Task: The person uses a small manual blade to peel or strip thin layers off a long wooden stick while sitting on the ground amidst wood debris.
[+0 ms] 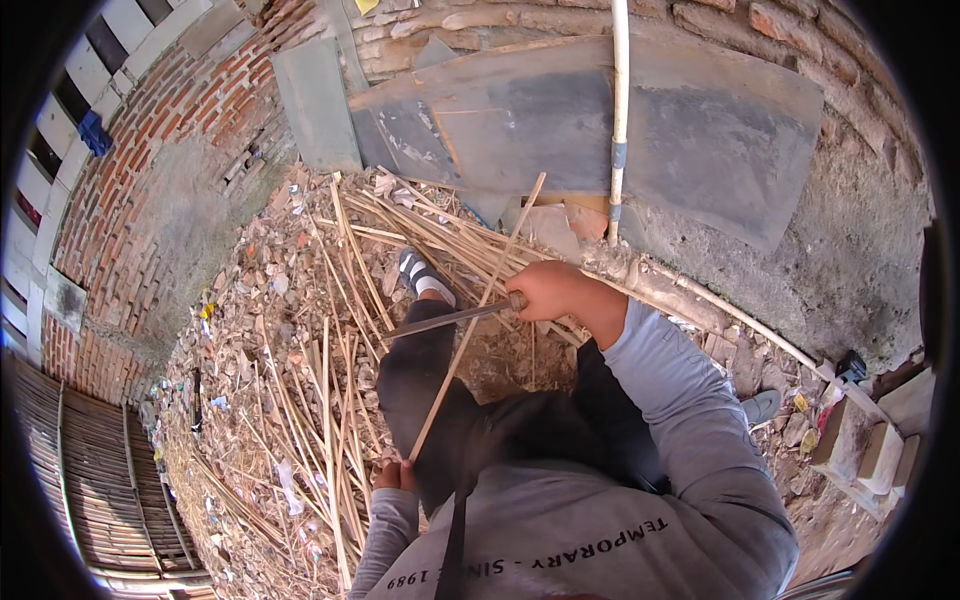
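Note:
My right hand [548, 290] is closed round the handle of a long-bladed knife [430, 325], its blade pointing left above my bent knee. The blade crosses a long, pale bamboo strip [440, 400], and the two seem to touch there. Low on the left, my left hand [392, 476] grips the near end of that strip. From there it slants up and away to the right, over my thigh and past the right hand. Part of my left hand is hidden by its sleeve.
Many cut bamboo strips [330, 430] lie on the rubble-strewn ground to my left, with another pile [420, 225] beyond my sandalled foot [425, 272]. Grey sheets [700, 130] lean on the far wall behind an upright white pipe [619, 100]. A bamboo panel [95, 470] stands at left.

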### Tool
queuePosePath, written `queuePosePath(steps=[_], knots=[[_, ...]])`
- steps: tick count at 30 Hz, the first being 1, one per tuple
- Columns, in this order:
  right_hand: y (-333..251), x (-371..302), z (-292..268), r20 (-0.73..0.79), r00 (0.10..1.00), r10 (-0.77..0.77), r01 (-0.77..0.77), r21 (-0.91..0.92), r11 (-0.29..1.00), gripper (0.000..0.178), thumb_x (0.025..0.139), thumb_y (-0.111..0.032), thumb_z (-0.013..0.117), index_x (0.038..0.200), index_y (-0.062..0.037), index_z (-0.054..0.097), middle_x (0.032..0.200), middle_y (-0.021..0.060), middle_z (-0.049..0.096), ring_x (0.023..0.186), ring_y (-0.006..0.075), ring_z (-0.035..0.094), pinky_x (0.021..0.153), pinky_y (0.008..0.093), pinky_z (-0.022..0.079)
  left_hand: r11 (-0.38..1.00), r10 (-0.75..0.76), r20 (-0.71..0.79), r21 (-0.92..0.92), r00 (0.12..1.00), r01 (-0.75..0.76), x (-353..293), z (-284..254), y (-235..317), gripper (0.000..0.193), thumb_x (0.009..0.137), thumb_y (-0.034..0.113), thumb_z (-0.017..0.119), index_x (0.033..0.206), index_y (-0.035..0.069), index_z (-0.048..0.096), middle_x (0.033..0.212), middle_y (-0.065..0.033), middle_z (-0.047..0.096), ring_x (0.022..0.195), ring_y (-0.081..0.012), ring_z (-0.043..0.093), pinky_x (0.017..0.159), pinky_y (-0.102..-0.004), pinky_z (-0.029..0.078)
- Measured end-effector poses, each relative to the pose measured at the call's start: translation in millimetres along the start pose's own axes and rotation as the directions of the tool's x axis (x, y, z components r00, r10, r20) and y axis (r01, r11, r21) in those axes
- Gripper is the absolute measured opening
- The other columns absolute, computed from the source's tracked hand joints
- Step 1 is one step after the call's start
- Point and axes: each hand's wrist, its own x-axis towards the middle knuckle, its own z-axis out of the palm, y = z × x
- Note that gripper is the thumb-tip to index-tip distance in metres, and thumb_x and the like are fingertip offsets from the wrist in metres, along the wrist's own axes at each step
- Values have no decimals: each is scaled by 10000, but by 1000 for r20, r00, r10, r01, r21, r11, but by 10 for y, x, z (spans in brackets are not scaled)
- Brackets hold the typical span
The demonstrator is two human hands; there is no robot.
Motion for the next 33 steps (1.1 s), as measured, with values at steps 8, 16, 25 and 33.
queuePosePath(steps=[8,16,25,33], knots=[[-28,-42,-97,22,1000,9,-9,3,1000,325,660,-232,693,970,-137,677,846,140,669,865,349,645,733,466,503,998,-13,138,-62,990,22,-90,-17,-59,348,802,348,722,884,42,580,775,-148,653,725,-303,648,674,-403,502],[-43,65,-57,48,999,1,1,-36,999,366,661,-239,699,1018,-162,671,886,133,673,895,341,644,752,461,510,928,371,-143,86,918,-362,254,45,701,318,793,306,730,920,47,596,859,-190,601,793,-407,586,707,-495,469],[-47,92,-28,27,1000,11,-11,-2,1000,411,668,-246,708,1071,-174,670,926,135,677,911,340,645,764,462,511,936,349,-159,109,924,-335,390,271,303,174,799,173,703,880,76,585,880,-168,606,828,-395,592,706,-491,476],[-20,107,7,44,999,-15,15,-6,1000,364,677,-266,720,1000,-111,657,845,145,668,855,354,641,721,475,498,961,278,-134,33,951,-276,213,181,144,151,888,198,582,889,47,582,861,-226,606,801,-446,580,694,-523,465]])
